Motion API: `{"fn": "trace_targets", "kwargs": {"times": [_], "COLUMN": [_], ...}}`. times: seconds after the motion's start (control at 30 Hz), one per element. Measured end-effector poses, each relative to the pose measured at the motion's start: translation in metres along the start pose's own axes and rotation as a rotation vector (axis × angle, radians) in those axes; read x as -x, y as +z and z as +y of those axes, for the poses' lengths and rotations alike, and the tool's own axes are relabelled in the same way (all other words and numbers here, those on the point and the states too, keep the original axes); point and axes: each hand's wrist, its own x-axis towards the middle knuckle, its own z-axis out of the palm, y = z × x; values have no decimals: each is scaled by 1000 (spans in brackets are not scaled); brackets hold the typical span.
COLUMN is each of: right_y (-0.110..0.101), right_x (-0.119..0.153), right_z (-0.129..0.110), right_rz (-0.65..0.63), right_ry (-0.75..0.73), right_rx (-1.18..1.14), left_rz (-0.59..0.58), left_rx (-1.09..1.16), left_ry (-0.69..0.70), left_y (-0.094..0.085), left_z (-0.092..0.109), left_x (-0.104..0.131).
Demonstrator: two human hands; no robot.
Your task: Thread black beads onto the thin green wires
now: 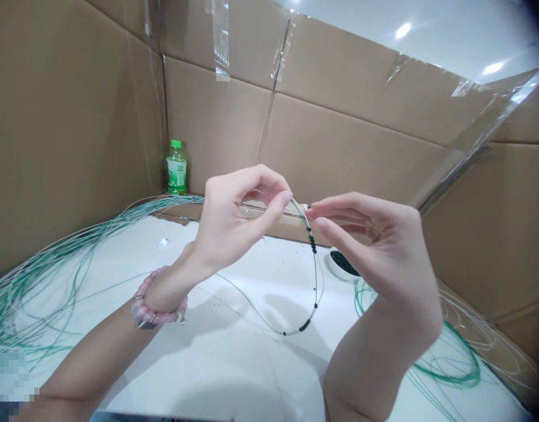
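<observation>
My left hand (243, 214), with a pink bead bracelet (157, 299) at its wrist, pinches the upper end of some thin green and white wires (299, 208) between thumb and fingertips. From there a wire curves down in a loop above the white tabletop (247, 357), carrying small dark beads (312, 243) in clusters, with more dark beads (304, 325) near the bottom of the curve. Just right of the wires is my right hand (370, 240). Its thumb and forefinger are slightly apart, and a tiny dark bit shows at the forefinger's tip beside the wires.
A white bowl of dark beads (343, 264) stands partly behind my right hand. Long green and white wires (75, 258) spread over the left side, and coiled wires (475, 363) lie at the right. A green bottle (176, 169) stands in the back corner. Cardboard walls (348, 117) surround the table.
</observation>
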Motion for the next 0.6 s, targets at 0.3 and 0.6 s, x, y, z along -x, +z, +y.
{"fn": "trace_targets", "kwargs": {"times": [0.3, 0.6], "right_y": [23, 19], "right_x": [-6, -5], "right_z": [-4, -4], "right_rz": [122, 172], "right_ry": [-57, -27], "right_rx": [-139, -209], "left_rz": [-21, -9], "left_rx": [22, 288], "left_ry": [-83, -272], "left_y": [4, 4], "left_z": [3, -9], "left_x": [2, 2]}}
